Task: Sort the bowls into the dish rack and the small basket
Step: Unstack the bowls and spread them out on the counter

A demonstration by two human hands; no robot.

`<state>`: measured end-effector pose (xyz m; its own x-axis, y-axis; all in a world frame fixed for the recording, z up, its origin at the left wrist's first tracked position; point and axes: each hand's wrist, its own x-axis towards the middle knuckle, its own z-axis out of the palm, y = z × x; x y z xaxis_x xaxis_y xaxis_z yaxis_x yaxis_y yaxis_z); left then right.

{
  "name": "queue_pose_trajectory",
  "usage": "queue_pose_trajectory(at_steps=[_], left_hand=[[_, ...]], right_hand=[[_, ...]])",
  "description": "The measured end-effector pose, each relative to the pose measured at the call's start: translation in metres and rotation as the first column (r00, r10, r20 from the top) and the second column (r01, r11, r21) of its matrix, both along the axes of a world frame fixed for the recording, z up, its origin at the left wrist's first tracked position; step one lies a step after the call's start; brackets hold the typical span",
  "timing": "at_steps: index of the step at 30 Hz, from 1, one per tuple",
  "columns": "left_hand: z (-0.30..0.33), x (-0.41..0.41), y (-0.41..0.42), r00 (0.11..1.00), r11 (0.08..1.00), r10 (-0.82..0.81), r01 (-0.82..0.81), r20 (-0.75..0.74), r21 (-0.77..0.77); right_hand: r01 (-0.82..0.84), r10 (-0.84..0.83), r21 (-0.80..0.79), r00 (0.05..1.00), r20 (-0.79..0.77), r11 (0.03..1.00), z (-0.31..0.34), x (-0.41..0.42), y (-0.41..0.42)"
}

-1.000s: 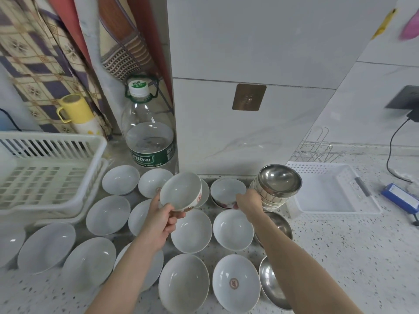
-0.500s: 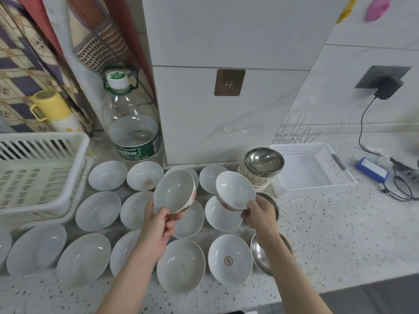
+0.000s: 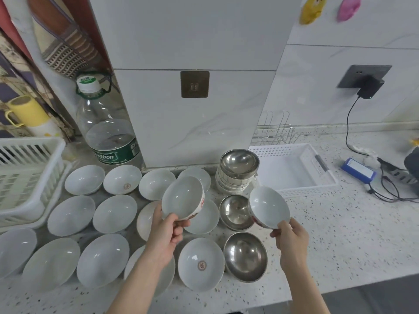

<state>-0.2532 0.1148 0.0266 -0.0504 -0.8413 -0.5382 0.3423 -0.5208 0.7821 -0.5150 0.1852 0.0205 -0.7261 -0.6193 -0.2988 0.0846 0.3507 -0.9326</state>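
My left hand (image 3: 166, 232) grips a white bowl with red markings (image 3: 182, 197) by its rim, tilted above the counter. My right hand (image 3: 291, 237) holds a second white bowl with red markings (image 3: 268, 206), raised over the counter just in front of the small white basket (image 3: 326, 183), which has nothing in it. The white dish rack (image 3: 29, 177) stands at the far left. Several white bowls (image 3: 114, 214) lie spread on the counter. Two steel bowls (image 3: 246, 256) sit near the right hand, and a steel bowl tops a stack of small bowls (image 3: 238, 169).
A large water bottle (image 3: 108, 132) stands behind the bowls beside a white pillar. A yellow mug (image 3: 26, 111) sits at the back left. A wire rack (image 3: 276, 130) is behind the basket. A blue box (image 3: 358, 169) and cables lie at the right. The counter edge runs along the bottom right.
My right hand picked a white bowl off the counter, lifted it and carried it right toward the small basket. My left hand kept its bowl raised; the view shifted right.
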Motion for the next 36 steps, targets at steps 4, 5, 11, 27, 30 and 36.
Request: queue_pose_trajectory(at_steps=[4,5,11,27,30,36], left_hand=[[-0.004,-0.037,0.005,0.999,1.0,0.031,-0.031,-0.013,-0.001],[-0.006,-0.046,0.007,0.999,0.999,0.044,-0.044,-0.017,0.004],[-0.014,-0.092,0.019,0.993,0.993,0.117,-0.117,-0.005,0.015],[-0.012,-0.144,0.052,0.982,0.987,0.157,-0.152,0.102,-0.055],[-0.009,-0.15,0.057,0.983,0.989,0.138,-0.131,0.124,-0.063],[-0.009,-0.16,0.069,0.974,0.996,0.073,-0.06,0.214,-0.069]], right_hand=[[-0.058,0.058,0.035,0.998,-0.015,0.998,-0.009,-0.044,0.005],[-0.077,0.078,0.052,0.997,-0.023,0.996,-0.012,-0.054,0.006],[-0.215,0.215,0.123,0.976,0.015,0.969,-0.033,-0.095,0.002],[-0.456,0.442,0.159,0.889,0.118,0.875,-0.058,-0.122,-0.015],[-0.47,0.458,0.155,0.882,0.111,0.869,-0.061,-0.121,-0.014],[-0.49,0.464,0.17,0.869,0.172,0.855,-0.065,-0.122,-0.01]])
